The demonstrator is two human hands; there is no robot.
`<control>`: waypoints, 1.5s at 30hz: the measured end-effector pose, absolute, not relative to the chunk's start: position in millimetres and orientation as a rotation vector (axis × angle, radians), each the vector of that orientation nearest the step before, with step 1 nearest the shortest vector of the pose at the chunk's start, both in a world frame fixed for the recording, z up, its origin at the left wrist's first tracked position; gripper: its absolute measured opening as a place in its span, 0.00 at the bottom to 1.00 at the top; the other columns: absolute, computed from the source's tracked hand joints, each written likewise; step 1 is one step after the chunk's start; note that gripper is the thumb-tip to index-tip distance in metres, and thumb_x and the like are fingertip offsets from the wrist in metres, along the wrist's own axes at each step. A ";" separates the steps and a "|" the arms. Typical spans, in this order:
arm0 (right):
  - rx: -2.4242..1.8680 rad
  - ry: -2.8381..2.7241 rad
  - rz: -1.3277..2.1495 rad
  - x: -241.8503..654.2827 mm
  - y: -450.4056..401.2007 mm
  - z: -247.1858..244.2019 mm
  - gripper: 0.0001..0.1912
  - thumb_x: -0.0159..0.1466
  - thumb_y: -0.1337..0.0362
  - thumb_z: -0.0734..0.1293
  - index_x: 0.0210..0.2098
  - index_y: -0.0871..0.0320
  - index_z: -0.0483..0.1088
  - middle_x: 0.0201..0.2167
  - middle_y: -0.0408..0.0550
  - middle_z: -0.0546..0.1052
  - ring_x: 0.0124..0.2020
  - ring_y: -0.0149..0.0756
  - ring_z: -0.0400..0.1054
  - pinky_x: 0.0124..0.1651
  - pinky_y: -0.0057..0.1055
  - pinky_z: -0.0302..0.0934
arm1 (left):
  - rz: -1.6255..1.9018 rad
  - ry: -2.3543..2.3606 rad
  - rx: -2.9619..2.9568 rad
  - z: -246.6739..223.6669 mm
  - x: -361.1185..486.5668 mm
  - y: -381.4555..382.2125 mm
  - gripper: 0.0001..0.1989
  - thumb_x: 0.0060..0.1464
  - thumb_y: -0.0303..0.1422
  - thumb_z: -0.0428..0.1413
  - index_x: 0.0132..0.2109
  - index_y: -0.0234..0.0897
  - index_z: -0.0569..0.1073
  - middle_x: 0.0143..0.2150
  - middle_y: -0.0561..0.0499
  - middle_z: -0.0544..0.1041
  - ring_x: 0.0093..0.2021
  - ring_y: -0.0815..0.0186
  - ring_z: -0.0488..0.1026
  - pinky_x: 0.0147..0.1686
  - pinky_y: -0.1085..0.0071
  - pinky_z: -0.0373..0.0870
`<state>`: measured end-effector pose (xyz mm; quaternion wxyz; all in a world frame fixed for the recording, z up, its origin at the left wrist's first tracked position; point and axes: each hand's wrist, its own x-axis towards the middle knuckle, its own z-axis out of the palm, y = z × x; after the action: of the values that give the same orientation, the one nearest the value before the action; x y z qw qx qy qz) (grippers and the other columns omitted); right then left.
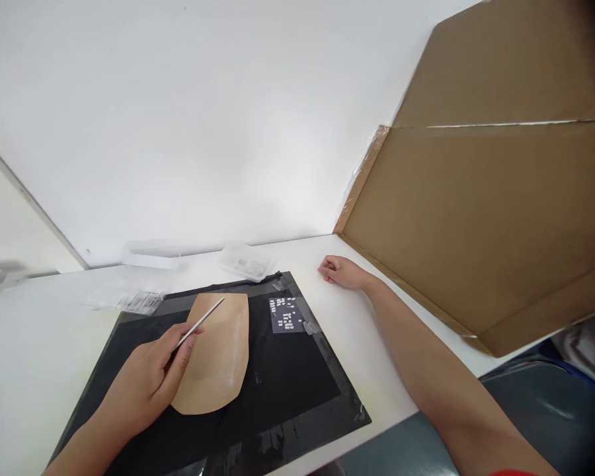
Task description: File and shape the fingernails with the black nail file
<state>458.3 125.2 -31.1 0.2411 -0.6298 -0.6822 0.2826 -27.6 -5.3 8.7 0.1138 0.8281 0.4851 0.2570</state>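
Note:
My left hand (161, 370) pinches a thin metal tool (201, 322), like tweezers, slanting up to the right over a tan curved sheet (223, 357). That sheet lies on a black mat (292, 383) taped along its edges. My right hand (343, 272) rests on the white table right of the mat, its fingers curled together; whether anything small is inside is hidden. Near the mat's upper right corner sits a small dark square (285, 315) with several tiny white pieces on it.
A translucent tray (246, 262) stands behind the mat. Clear plastic packets (143, 302) lie at its upper left, with a clear box (151, 255) behind them. A large cardboard panel (476, 218) stands along the right, near my right arm.

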 end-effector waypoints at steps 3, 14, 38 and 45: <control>-1.737 -1.888 0.745 456.8 123.6 -29.4 0.13 0.63 0.51 0.68 0.34 0.54 0.67 0.29 0.44 0.80 0.29 0.34 0.71 0.35 0.31 0.63 | 0.740 1.435 2.417 8.3 -28.0 -4.9 0.18 0.71 0.43 0.44 0.55 0.42 0.74 0.30 0.55 0.81 0.26 0.63 0.79 0.28 0.73 0.71; -1.727 -1.970 0.669 456.3 123.6 -27.7 0.10 0.63 0.54 0.67 0.34 0.54 0.68 0.26 0.43 0.78 0.28 0.35 0.71 0.34 0.31 0.63 | 0.751 1.455 2.375 7.8 -27.4 -3.9 0.18 0.72 0.45 0.44 0.56 0.44 0.72 0.39 0.52 0.84 0.36 0.61 0.83 0.33 0.74 0.73; -2.440 -1.488 0.009 530.6 123.2 -39.6 0.11 0.70 0.60 0.60 0.41 0.58 0.71 0.58 0.58 0.71 0.57 0.48 0.68 0.64 0.52 0.53 | 0.846 1.493 2.265 -0.9 -30.1 -3.3 0.19 0.70 0.49 0.45 0.58 0.42 0.65 0.49 0.46 0.84 0.44 0.59 0.84 0.35 0.73 0.77; -2.504 -1.454 0.066 532.8 127.1 -43.2 0.13 0.69 0.57 0.62 0.48 0.57 0.70 0.58 0.58 0.73 0.58 0.48 0.68 0.62 0.49 0.58 | 0.780 1.499 2.311 -3.6 -31.1 -0.9 0.18 0.71 0.47 0.44 0.58 0.42 0.65 0.53 0.46 0.83 0.50 0.59 0.83 0.40 0.73 0.78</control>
<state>532.8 127.1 -43.2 0.1225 -0.8580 -0.4983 0.0228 -31.1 -0.9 -3.6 0.1389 0.7994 0.5185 0.2698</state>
